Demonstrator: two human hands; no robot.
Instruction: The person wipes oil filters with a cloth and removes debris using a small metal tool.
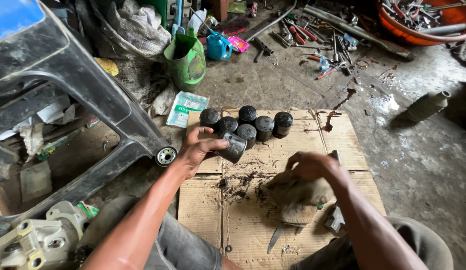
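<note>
My left hand (199, 148) grips a dark metal cylinder (233, 147), tilted on its side just in front of a cluster of several similar black cylinders (255, 125) standing upright on a sheet of cardboard (338, 137). My right hand (310, 166) rests on a dirty tan rag (299, 196) bunched on the cardboard, fingers closed into the cloth. A metal blade (274, 238) pokes out from under the rag. Dark grime is scattered on the cardboard between my hands.
A black plastic frame with a small wheel (166, 156) stands at the left. A green bag (186, 61), blue oil can (218, 46), scattered hand tools (313, 45) and an orange basin (418, 22) lie on the concrete floor beyond. A grey metal casting (38, 240) sits bottom left.
</note>
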